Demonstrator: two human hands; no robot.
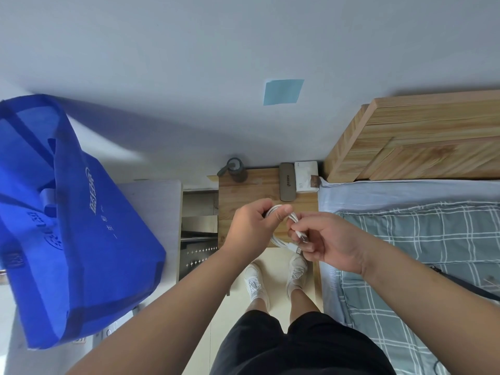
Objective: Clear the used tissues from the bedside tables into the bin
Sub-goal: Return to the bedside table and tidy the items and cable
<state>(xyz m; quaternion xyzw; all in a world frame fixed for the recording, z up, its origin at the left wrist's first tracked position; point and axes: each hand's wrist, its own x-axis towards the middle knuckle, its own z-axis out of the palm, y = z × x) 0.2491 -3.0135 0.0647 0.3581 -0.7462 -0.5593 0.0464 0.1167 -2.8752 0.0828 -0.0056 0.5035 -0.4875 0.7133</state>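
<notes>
Pinching the plug end of a thin white charging cable [281, 240], the fingers [303, 247] of the right hand [328, 239] are closed on it. The left hand [250, 228] grips the coiled loops of the same cable. Both hands are above a small wooden worktop [243, 190] beside the bed [422, 239]. A white tissue pack [305, 175] sits at its back, next to a long brown case [287, 185] and a dark bottle [236, 173]. A big blue cloth bag [73, 226] hangs at the left.
</notes>
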